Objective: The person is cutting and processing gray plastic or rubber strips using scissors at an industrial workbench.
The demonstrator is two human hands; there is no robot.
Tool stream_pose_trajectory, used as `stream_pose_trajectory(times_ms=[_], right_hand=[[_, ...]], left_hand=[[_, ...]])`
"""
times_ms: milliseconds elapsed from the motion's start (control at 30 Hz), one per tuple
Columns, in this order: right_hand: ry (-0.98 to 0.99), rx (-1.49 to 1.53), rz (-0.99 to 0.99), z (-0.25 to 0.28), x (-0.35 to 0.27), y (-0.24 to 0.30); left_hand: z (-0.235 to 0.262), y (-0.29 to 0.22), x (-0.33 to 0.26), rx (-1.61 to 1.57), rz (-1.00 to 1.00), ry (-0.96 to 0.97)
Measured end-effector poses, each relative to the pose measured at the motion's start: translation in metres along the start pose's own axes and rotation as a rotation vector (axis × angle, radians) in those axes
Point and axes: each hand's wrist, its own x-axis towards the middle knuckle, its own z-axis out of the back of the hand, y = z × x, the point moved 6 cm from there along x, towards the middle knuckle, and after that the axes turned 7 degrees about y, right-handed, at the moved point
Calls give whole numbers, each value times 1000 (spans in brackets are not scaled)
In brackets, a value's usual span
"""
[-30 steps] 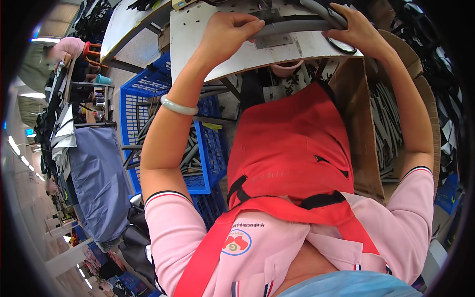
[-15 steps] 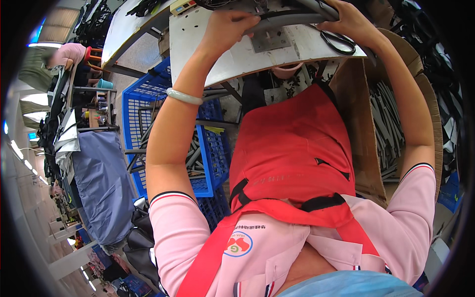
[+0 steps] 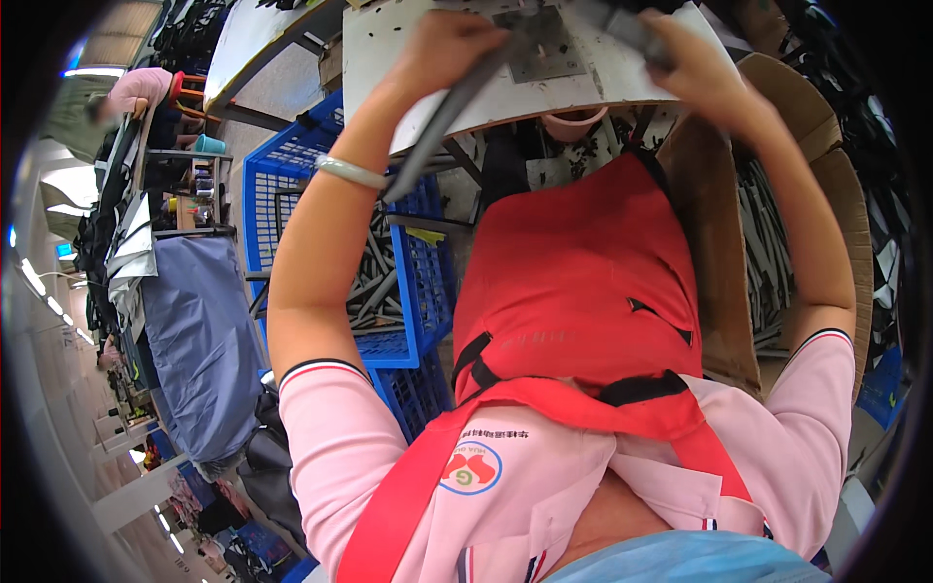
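Note:
My left hand [image 3: 449, 53], smeared a little by motion, is closed on a grey strip [image 3: 449, 112] over the white worktable. The strip slants down past the table's front edge, its lower end beside the pale bangle [image 3: 352, 172] on my left wrist. My right hand [image 3: 692, 63], also blurred, is closed round the near end of another grey piece [image 3: 622, 27] at the table's right side. Whether that piece is one strip or several is too blurred to tell. Between my hands, a square metal plate [image 3: 546, 60] is set into the tabletop.
Left of my legs stands a blue plastic crate [image 3: 413, 301] full of grey strips. An open cardboard box [image 3: 714, 262] at my right holds more strips [image 3: 763, 243]. Under the table is a pink bowl [image 3: 573, 126]. A person [image 3: 141, 89] bends at the far left.
My hands have moved apart. The strip in my left hand has swung from lying across the table to hanging down over its edge. Black scissor-like handles near my right hand no longer show.

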Motion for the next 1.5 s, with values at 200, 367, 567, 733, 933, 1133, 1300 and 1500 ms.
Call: stream_pose_trajectory(times_ms=[200,367,567,733,933,1133,1300,1500], right_hand=[[-220,-357,693,-60,-30,171],[229,-56,180,-58,-1,105],[88,83,14,9,-17,8],[174,149,-152,44,-11,-2],[178,118,-233,58,2,-14],[190,146,-209,54,13,-26],[199,216,-226,53,18,-33],[193,232,-228,52,26,-34]], left_hand=[[-68,-61,16,-153,-80,184],[-61,-20,-19,-462,-44,265],[-50,7,-83,-599,320,300],[-7,-39,-49,-449,127,113],[-5,-39,-15,-204,-11,-24],[-4,-32,-2,-228,-1,-11],[-2,-26,9,-221,26,1],[-2,-13,21,-269,30,-23]])
